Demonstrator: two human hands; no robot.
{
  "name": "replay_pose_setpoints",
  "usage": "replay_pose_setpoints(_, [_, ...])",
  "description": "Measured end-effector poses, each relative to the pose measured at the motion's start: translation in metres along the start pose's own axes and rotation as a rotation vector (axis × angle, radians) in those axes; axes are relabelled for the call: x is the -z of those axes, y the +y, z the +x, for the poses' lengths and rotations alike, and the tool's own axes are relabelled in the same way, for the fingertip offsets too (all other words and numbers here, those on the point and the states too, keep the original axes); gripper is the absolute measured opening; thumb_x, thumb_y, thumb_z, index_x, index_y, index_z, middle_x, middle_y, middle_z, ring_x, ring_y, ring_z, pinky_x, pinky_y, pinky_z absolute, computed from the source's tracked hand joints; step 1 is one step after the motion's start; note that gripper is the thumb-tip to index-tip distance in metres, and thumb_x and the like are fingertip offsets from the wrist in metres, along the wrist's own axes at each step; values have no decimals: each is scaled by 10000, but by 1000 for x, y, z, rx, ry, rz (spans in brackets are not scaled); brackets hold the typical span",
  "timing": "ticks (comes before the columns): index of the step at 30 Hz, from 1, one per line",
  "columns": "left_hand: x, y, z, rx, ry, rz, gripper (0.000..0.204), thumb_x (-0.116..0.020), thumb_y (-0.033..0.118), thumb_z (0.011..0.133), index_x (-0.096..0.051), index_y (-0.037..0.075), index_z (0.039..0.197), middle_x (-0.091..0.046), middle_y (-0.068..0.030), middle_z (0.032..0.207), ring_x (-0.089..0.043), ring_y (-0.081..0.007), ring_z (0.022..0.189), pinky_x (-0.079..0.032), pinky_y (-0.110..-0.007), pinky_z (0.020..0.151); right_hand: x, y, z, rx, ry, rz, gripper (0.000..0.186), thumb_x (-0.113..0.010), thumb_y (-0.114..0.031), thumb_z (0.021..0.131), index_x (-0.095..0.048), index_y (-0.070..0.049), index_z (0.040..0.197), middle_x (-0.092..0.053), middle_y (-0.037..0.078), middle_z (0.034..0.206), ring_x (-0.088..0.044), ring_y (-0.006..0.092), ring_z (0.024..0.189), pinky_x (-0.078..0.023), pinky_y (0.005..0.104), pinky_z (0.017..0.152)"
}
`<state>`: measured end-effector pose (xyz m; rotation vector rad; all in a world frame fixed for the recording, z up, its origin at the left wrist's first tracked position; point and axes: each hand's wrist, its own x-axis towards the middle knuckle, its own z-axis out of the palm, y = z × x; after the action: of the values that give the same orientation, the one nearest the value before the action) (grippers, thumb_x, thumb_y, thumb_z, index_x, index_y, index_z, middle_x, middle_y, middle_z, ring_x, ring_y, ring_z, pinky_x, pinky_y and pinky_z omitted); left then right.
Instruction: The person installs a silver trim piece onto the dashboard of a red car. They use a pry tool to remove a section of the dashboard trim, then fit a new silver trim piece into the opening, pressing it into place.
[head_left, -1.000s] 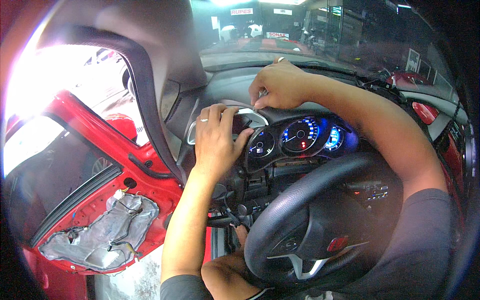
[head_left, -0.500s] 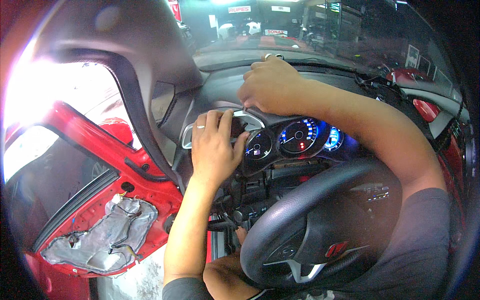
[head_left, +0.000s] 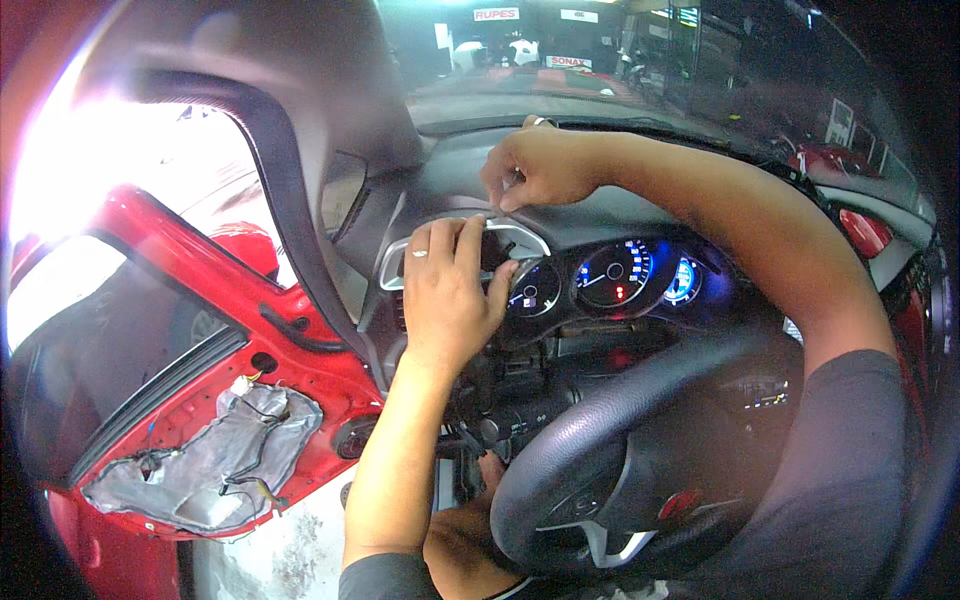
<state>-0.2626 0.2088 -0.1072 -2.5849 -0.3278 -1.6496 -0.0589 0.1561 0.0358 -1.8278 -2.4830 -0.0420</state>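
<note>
My left hand is closed over a silver-rimmed trim piece with a dark middle, left of the lit instrument cluster. Its fingers lie on the top rim, the thumb along the right side. My right hand reaches across from the right, just above that piece on the dashboard top. Its fingers are pinched on something small that I cannot make out, partly hidden by the fingers. My right forearm arches over the right part of the cluster.
The steering wheel fills the lower right. At the left, the red door stands open, its inner panel exposing a grey sheet and wiring. The windscreen shows a workshop beyond, and the pillar rises at upper left.
The view has shifted slightly. My right hand's fingers have shifted a little above the trim piece, and my left hand stays on it.
</note>
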Motion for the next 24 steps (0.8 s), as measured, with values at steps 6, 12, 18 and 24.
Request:
replay_pose_setpoints(6, [0,-1,-4,40,12,-11,585,-838,215,782,-616,-23,1268,-586,-185,1151,-558,-388,1108,-470,-492,961,-16,-3,5,57,44,-203,271,-568,-373,987,-676,-125,994,-683,120,921,-660,333,972,-378,535,985])
replay_pose_setpoints(12, [-3,-3,-2,27,37,-31,602,-860,208,780,-605,11,1289,-599,-187,1193,-564,-399,1123,-472,-486,970,-23,-2,23,98,65,-279,405,-509,-398,971,-644,-69,779,-686,178,797,-648,437,845,-375,595,980])
replay_pose_setpoints(18, [1,-5,1,-28,50,-25,586,-858,231,788,-602,21,1272,-609,-201,1199,-576,-411,1122,-474,-491,969,-25,-3,20,108,75,-237,391,-526,-391,953,-637,-74,753,-674,170,776,-628,423,816,-382,561,959])
replay_pose_setpoints(24, [22,-31,-1,95,-46,71,432,-802,182,830,-657,39,1212,-626,-182,1135,-605,-401,1086,-502,-493,931,-16,-7,11,103,79,-289,286,-524,-346,965,-634,-97,879,-647,142,831,-615,344,964,-386,535,950])
